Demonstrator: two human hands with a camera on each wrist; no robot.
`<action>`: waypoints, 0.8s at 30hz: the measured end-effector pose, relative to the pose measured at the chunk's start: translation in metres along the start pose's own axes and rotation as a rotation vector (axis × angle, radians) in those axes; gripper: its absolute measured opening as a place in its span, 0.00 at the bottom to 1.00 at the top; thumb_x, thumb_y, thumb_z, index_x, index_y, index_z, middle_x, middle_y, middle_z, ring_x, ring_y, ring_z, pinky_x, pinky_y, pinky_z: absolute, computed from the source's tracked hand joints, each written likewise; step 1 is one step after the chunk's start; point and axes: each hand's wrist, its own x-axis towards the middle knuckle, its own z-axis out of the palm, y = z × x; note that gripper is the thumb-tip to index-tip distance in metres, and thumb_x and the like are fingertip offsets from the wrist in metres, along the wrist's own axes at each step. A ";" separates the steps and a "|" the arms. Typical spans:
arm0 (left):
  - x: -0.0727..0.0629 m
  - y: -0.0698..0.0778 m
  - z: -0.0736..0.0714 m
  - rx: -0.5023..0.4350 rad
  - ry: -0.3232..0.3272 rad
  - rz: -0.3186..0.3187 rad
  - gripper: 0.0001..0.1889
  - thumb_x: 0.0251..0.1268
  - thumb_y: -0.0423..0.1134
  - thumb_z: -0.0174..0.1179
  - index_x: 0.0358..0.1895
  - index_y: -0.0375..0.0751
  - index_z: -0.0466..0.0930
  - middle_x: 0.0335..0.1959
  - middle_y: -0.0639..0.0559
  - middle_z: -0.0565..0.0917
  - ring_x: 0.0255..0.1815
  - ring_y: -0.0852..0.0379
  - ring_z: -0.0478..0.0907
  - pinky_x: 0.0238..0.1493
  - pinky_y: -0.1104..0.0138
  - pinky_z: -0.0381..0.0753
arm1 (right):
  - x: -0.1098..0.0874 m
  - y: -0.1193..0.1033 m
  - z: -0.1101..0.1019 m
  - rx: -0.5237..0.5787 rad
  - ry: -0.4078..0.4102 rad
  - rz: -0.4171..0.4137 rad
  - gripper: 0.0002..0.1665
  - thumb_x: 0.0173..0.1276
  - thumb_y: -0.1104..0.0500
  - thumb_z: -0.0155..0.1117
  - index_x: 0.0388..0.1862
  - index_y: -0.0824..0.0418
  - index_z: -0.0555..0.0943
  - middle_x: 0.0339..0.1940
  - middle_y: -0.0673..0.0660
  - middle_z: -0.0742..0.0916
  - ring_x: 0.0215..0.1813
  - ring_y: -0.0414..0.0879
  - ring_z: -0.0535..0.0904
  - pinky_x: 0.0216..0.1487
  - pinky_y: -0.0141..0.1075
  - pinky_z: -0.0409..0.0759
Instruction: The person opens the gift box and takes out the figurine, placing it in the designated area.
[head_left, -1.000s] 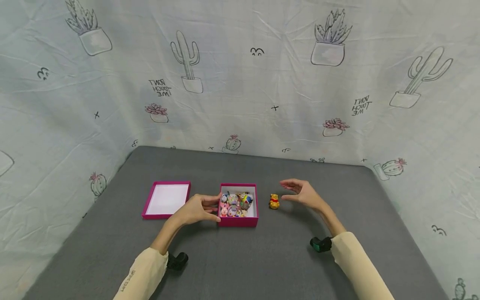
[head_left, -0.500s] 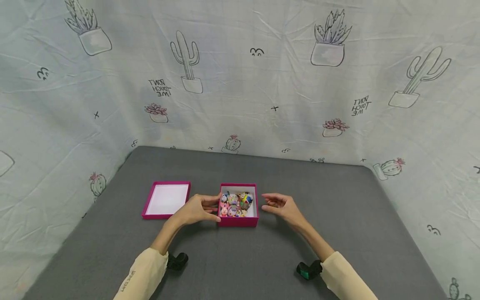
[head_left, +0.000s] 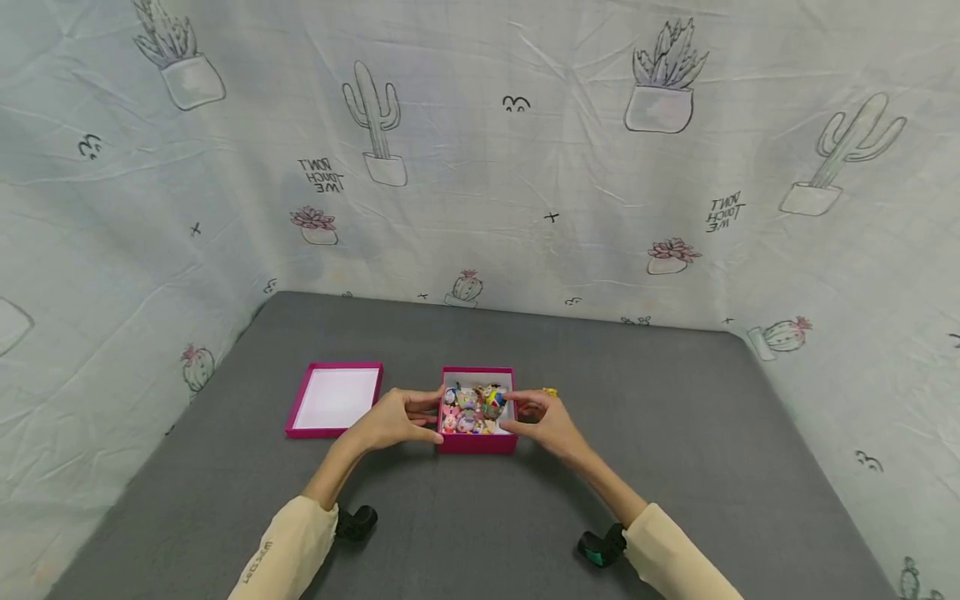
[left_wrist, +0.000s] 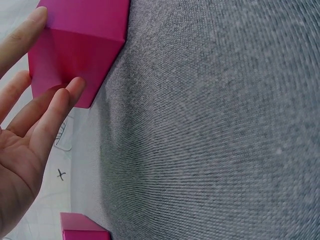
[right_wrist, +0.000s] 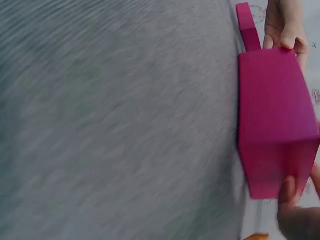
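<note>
A magenta box [head_left: 476, 444] with a white inside stands uncovered in mid-table, holding several small cartoon figurines [head_left: 467, 408]. My left hand [head_left: 396, 417] rests against its left side, fingers fairly straight, thumb at the near corner; the left wrist view shows the fingertips [left_wrist: 76, 86] at the wall. Over the right rim reaches my right hand [head_left: 546, 423], thumb and index extended above the figurines at that side. Nothing visible is between those fingertips. Behind the right hand a bit of a yellow bear figurine [head_left: 551, 391] shows; the rest is hidden.
The box's lid [head_left: 334, 400], white inside up with a magenta rim, lies left of the left hand. Grey cloth covers the table [head_left: 465, 517]. A pale curtain [head_left: 480, 167] printed with cacti hangs behind and at both sides.
My right hand has moved left, from beside the yellow bear figurine to over the box's right rim. The bear, fully visible at first, is now mostly hidden behind it. The left hand stays put.
</note>
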 end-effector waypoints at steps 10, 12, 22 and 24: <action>0.000 0.000 0.001 0.008 0.012 -0.002 0.39 0.50 0.37 0.73 0.67 0.32 0.66 0.66 0.33 0.68 0.59 0.43 0.76 0.53 0.59 0.79 | 0.019 -0.012 0.018 -0.371 0.078 -0.030 0.24 0.44 0.57 0.82 0.40 0.64 0.87 0.39 0.62 0.85 0.42 0.52 0.74 0.43 0.44 0.74; 0.000 0.000 0.001 0.010 0.011 -0.005 0.40 0.50 0.37 0.74 0.67 0.33 0.66 0.66 0.33 0.68 0.59 0.43 0.75 0.54 0.59 0.79 | 0.022 -0.016 0.021 -0.421 0.083 0.004 0.24 0.42 0.57 0.83 0.39 0.64 0.88 0.40 0.63 0.84 0.45 0.54 0.73 0.48 0.49 0.74; 0.001 0.000 0.002 -0.001 0.013 -0.005 0.40 0.50 0.37 0.74 0.67 0.32 0.66 0.66 0.33 0.68 0.59 0.43 0.75 0.54 0.59 0.79 | 0.034 -0.023 0.031 -0.586 0.065 0.100 0.20 0.36 0.56 0.86 0.30 0.61 0.89 0.31 0.58 0.84 0.44 0.52 0.68 0.47 0.47 0.73; 0.001 -0.001 0.002 -0.006 0.014 -0.003 0.39 0.50 0.37 0.74 0.67 0.32 0.66 0.66 0.33 0.68 0.59 0.43 0.76 0.54 0.59 0.79 | 0.036 -0.022 0.032 -0.601 0.064 0.113 0.20 0.36 0.56 0.86 0.30 0.61 0.89 0.31 0.57 0.84 0.44 0.52 0.68 0.46 0.46 0.74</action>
